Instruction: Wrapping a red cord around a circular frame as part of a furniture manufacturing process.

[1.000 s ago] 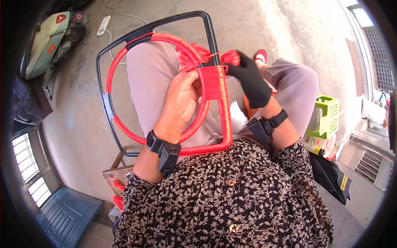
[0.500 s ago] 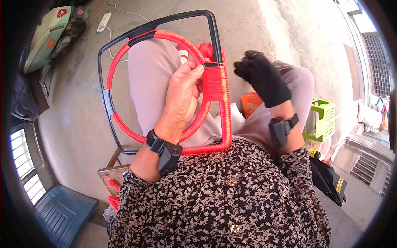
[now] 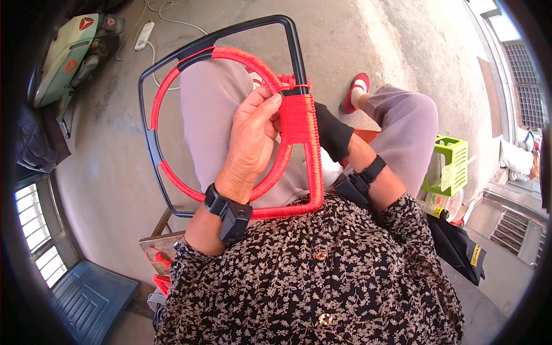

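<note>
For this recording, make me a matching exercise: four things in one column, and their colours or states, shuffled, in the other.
1. left hand
2. right hand
3. crate
4. frame

A. lime green, at the picture's right
B. black, partly wrapped in red cord
C. gloved in black, fingers hidden from view
D. bare, gripping the wrapped ring

Right pairs: 1-D, 2-C, 3-A, 4-B
</note>
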Motion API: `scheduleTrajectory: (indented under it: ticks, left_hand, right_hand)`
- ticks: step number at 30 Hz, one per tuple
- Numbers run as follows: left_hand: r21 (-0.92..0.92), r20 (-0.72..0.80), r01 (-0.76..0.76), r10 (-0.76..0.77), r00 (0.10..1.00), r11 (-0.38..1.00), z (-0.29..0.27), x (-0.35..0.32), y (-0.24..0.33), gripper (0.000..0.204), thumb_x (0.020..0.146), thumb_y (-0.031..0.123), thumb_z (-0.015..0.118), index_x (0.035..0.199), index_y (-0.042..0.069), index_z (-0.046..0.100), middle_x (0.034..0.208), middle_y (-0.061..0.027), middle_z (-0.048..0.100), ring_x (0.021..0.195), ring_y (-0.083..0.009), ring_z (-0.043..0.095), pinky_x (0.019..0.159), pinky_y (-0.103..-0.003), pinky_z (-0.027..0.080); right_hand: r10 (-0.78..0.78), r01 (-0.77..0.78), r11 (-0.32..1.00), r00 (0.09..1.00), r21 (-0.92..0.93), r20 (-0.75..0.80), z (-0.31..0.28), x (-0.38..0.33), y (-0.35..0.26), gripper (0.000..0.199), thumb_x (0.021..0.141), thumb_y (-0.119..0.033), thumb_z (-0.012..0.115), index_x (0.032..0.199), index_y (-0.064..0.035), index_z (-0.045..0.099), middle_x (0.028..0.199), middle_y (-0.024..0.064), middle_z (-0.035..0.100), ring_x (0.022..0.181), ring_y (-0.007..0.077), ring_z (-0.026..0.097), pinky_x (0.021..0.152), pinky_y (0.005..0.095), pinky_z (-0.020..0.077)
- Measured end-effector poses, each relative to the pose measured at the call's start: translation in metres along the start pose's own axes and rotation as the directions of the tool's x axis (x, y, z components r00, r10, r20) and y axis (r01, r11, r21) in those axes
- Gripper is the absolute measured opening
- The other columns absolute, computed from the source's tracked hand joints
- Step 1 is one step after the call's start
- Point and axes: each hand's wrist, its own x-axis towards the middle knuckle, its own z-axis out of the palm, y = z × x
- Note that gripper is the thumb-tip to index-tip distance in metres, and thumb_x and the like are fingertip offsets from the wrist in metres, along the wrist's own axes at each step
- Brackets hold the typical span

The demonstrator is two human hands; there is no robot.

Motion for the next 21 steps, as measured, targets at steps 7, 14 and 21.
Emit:
scheduleTrajectory:
  ticks: [7, 14, 21]
  left_hand:
    - [-0.002, -0.056, -0.052, 0.052, 0.997, 0.999, 0.002, -0.004, 0.001, 0.018, 0.095, 0.013, 0.052, 0.108, 0.002, 0.057, 0.099, -0.0085, 0.066, 0.086, -0.0143, 0.064, 0.079, -0.029, 0.051]
    - [-0.062, -0.051, 0.058, -0.061, 0.997, 0.996, 0.004, -0.003, -0.001, 0.019, 0.095, 0.015, 0.053, 0.106, -0.001, 0.058, 0.098, -0.0089, 0.066, 0.089, -0.0154, 0.064, 0.081, -0.029, 0.051]
    - [-0.037, 0.115, 0.176, -0.171, 0.979, 0.984, 0.008, 0.0, 0.002, 0.028, 0.096, 0.017, 0.05, 0.114, -0.004, 0.055, 0.105, -0.0168, 0.065, 0.096, -0.0248, 0.064, 0.088, -0.035, 0.05]
  right_hand:
    - [0.292, -0.289, 0.956, 0.941, 0.042, -0.17, -0.026, -0.019, -0.041, 0.04, 0.084, -0.027, 0.068, 0.113, -0.0032, 0.056, 0.085, 0.004, 0.065, 0.069, 0.0089, 0.061, 0.057, 0.0218, 0.0478]
    - [-0.026, 0.002, 0.999, 0.877, -0.05, -0.479, -0.048, -0.045, -0.094, 0.037, 0.08, -0.015, 0.071, 0.111, -0.0015, 0.057, 0.087, 0.004, 0.063, 0.073, 0.0094, 0.061, 0.062, 0.0218, 0.0472]
    - [-0.01, 0.308, 0.761, 0.885, 0.57, -0.466, -0.05, -0.032, -0.088, 0.034, 0.088, -0.024, 0.061, 0.11, 0.0014, 0.056, 0.103, 0.0132, 0.063, 0.102, 0.0263, 0.059, 0.094, 0.0377, 0.0441]
